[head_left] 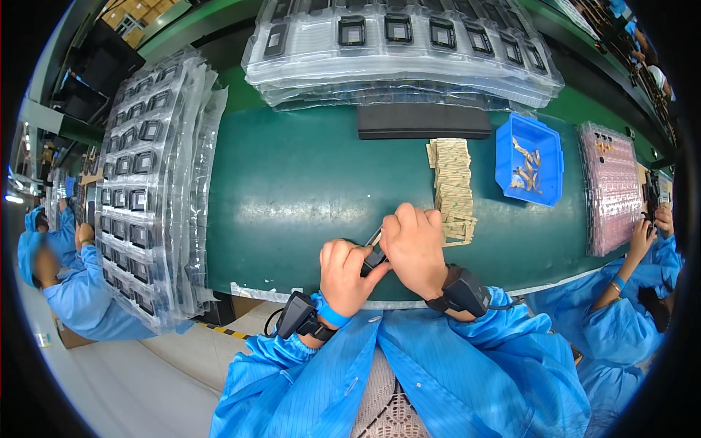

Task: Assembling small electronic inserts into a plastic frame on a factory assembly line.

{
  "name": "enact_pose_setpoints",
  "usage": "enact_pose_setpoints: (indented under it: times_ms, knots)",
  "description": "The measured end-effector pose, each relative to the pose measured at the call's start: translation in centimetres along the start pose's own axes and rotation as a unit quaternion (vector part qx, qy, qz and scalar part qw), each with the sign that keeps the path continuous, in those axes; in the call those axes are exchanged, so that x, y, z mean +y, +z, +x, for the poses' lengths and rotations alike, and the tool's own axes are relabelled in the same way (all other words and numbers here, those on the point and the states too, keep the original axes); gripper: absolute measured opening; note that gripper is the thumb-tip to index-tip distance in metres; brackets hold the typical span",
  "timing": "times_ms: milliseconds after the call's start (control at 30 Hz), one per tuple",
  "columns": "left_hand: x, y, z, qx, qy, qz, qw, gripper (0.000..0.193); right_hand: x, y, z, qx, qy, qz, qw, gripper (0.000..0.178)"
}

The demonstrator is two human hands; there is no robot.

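Near the front edge of the green table, both hands meet over a small black plastic frame [374, 260], mostly covered by fingers. My left hand [345, 276] grips its near left side, with thumb and fingers closed round it. My right hand [413, 247] is curled over its right side, fingertips pressed down on it. A thin light-edged strip shows at its upper end, between the hands; I cannot make out whether it is part of the frame. Just beyond my right hand lies a row of overlapping beige adhesive strips [454, 191].
A blue bin [556, 164] holds small curled scraps. Behind the strips lies a long black block [423, 123]. Clear trays with black frames are stacked at the back [321, 73] and left [164, 197]. Pinkish trays [610, 193] stand at right. Co-workers sit on both sides.
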State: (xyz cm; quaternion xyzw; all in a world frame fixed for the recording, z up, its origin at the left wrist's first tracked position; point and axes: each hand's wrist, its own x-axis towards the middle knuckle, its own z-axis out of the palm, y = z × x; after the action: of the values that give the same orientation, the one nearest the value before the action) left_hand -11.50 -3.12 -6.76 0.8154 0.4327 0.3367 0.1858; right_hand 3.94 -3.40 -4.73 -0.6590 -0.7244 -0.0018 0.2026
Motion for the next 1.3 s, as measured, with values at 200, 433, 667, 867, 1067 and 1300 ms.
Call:
enact_pose_setpoints:
  times_ms: [200,433,667,867,1067,1300]
  knots:
    - [0.2,-0.1,0.2,-0.008,-0.012,0.013,1.0,0.05,-0.7,-1.4,-0.7,0.01,-0.004,0.128,0.992,0.009]
    - [0.7,-0.2,0.6,-0.013,-0.049,-0.003,0.999,0.063,3.1,-6.4,0.2,0.046,0.093,0.249,0.963,0.005]
    - [0.3,-1.3,1.5,-0.051,-0.031,0.014,0.998,0.072,13.5,-10.4,0.6,0.187,0.295,0.211,0.913,0.007]
    - [-0.3,-2.3,2.0,-0.079,-0.083,-0.032,0.993,0.067,17.6,-10.5,-0.3,0.188,0.359,0.135,0.904,0.013]
    - [-0.4,-3.4,3.4,-0.133,-0.091,-0.077,0.984,0.072,12.7,-10.2,-0.2,0.191,0.314,0.303,0.879,0.018]
    - [-0.1,-1.0,3.6,-0.084,-0.024,0.011,0.996,0.044,3.5,-4.1,-0.5,-0.063,0.019,0.268,0.961,0.018]
